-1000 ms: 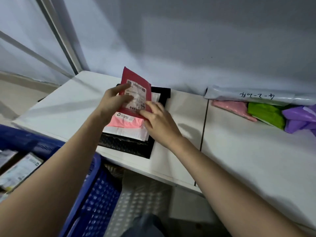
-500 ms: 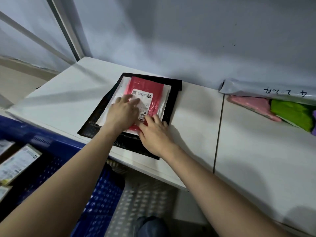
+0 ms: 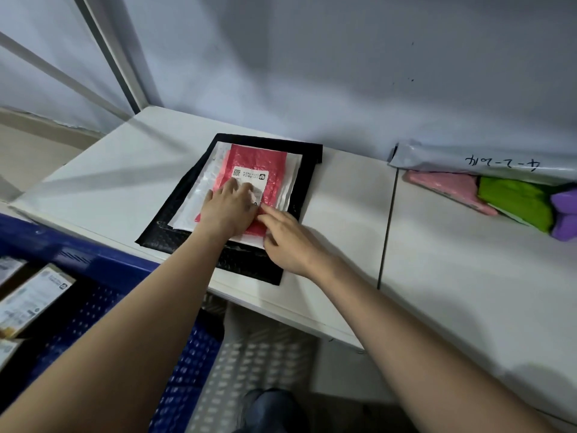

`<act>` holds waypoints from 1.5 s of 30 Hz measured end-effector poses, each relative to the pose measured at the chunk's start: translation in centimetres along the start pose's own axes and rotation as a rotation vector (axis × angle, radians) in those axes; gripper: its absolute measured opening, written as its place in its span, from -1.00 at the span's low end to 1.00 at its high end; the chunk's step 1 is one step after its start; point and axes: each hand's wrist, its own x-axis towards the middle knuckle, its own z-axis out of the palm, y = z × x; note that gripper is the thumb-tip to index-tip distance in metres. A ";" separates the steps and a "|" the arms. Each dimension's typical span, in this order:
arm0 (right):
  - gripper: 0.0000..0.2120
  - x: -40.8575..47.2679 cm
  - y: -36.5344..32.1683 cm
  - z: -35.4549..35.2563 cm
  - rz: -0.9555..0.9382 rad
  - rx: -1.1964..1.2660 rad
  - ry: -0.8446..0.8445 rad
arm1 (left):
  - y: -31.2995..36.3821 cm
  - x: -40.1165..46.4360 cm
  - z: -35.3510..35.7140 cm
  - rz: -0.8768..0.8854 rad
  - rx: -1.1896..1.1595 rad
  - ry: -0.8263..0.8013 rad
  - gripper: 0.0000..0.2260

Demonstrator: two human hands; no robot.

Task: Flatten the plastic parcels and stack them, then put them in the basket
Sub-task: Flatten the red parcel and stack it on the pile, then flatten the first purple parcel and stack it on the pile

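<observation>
A red bubble parcel (image 3: 268,162) with a white label lies flat on top of a white parcel (image 3: 199,195), which rests on a large black parcel (image 3: 307,179) on the white table (image 3: 343,214). My left hand (image 3: 229,207) presses flat on the red parcel's label, fingers spread. My right hand (image 3: 287,235) rests at the stack's near right corner, with its fingertips on the red parcel's edge. The blue basket (image 3: 93,264) stands at lower left, below the table edge.
At the far right of the table lie a pink parcel (image 3: 449,187), a green one (image 3: 515,201), a purple one (image 3: 565,217) and a grey one (image 3: 468,159) with handwriting. Labelled boxes (image 3: 28,301) sit inside the basket. A wall runs behind the table.
The red parcel, held upright a second ago, now lies flat on the stack. Both hands have gone from holding it to pressing on it.
</observation>
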 end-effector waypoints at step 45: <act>-0.54 -32.8 27.8 -19.8 0.870 -0.229 0.654 | 40.3 -9.2 6.5 0.674 -0.111 0.032 -0.41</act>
